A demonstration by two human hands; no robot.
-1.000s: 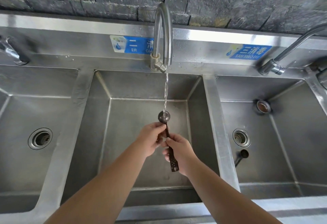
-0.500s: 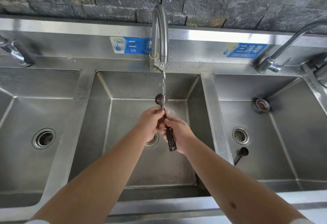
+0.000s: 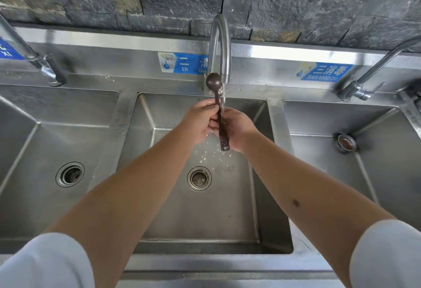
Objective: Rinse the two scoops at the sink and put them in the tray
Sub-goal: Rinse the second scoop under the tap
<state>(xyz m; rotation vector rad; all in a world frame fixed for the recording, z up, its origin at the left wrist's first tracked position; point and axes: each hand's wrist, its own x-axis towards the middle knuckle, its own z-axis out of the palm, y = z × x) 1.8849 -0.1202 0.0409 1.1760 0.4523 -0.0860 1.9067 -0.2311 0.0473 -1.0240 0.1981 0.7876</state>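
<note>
Scoop (image 3: 219, 114), dark, held upright over the middle sink basin (image 3: 159, 196) under the running faucet (image 3: 219, 48). Left hand (image 3: 200, 121) and right hand (image 3: 239, 128) both pinch its handle, bowl uppermost.

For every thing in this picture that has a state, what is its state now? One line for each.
middle faucet: running, water falls onto the hands
scoop: held upright, bowl up, handle in the stream
left hand: grips the scoop's handle
right hand: grips the handle lower down
middle basin: wet, drain unplugged
right faucet: no water seen
</note>
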